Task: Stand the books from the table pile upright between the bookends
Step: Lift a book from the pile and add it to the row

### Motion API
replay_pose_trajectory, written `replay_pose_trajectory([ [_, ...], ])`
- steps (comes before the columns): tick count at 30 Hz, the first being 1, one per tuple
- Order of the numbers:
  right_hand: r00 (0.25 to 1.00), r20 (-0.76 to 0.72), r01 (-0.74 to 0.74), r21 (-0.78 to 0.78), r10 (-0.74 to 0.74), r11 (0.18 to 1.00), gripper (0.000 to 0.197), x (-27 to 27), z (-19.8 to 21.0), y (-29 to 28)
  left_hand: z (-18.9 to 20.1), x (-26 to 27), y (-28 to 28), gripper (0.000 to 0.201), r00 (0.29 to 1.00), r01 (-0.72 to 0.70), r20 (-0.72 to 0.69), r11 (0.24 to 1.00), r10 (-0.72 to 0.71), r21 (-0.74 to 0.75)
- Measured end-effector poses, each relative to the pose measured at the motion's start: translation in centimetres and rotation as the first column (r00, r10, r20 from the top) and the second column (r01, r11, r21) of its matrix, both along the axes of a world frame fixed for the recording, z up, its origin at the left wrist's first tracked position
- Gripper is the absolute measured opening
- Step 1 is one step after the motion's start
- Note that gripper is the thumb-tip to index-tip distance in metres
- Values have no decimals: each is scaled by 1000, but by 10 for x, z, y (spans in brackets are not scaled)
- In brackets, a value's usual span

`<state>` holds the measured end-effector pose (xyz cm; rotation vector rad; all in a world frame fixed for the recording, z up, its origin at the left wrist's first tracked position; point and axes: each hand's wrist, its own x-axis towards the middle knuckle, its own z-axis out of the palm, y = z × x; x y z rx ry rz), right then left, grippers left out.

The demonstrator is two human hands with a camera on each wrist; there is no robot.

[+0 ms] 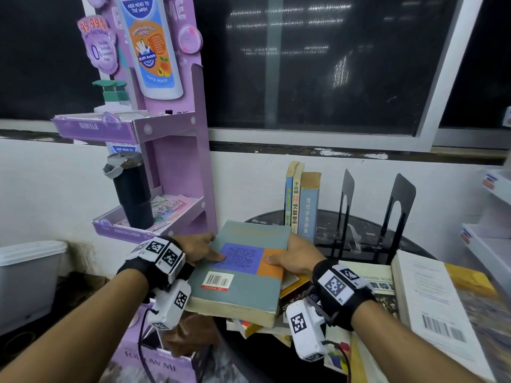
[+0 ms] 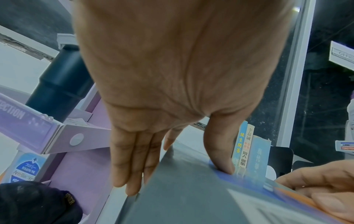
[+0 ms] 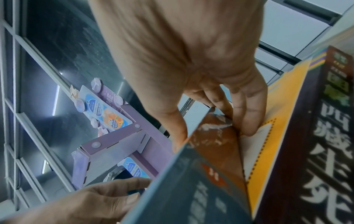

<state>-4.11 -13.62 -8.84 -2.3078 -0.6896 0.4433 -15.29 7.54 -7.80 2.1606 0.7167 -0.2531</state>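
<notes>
Grey-green, with a purple and orange panel and a barcode facing up, the top book (image 1: 243, 269) lies flat on the table pile (image 1: 279, 313) at the near edge of the round dark table (image 1: 414, 241). Step in hand: pick-up of the next volume. The left hand (image 1: 197, 248) clasps the book's edge at 9 o'clock — thumb on the cover, fingers running down the side, as the left-wrist view confirms. The right hand (image 1: 297, 257) clasps the edge at 3 o'clock, thumb on the orange panel and fingers tucked beneath the board. Whether the book has cleared the pile cannot be told. Three books (image 1: 300, 201) stand upright at 12 o'clock from the pile, just left of the two black bookends (image 1: 373, 214); they appear to stand outside the pair, not between them. The next move likely calls for a lift, a quarter turn onto the lower edge, and travel toward 1 o'clock. Care is needed on insertion — the gap between the bookends looks narrow, and the standing books have no visible support on their left.
</notes>
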Motion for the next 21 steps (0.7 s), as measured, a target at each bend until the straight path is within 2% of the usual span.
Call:
replay_pose_trajectory([
  [2, 1000, 3, 20, 26, -20, 999, 54, -3, 0, -1, 2, -1, -1, 47, 1000, 4, 17, 1000, -5, 10],
  [6, 997, -8, 76, 175, -76, 982, 53, -7, 2, -3, 9, -2, 0, 53, 997, 23, 68, 999, -26, 43],
  [11, 991, -51, 133, 361, -123, 923, 57, -9, 9, -9, 22, -3, -2, 67, 980, -5, 198, 999, -5, 52],
  [15, 986, -46, 161, 483, -159, 861, 69, -6, 22, -19, 36, -1, -12, 63, 954, 19, 299, 1000, -21, 11],
  [19, 978, 28, 157, 554, -206, 818, 81, -1, 37, -26, 45, 6, -22, 75, 902, 57, 431, 997, -26, -59],
  [21, 969, 65, 158, 577, -238, 801, 93, 2, 43, -30, 48, 10, -27, 81, 876, 63, 481, 997, -34, -44],
])
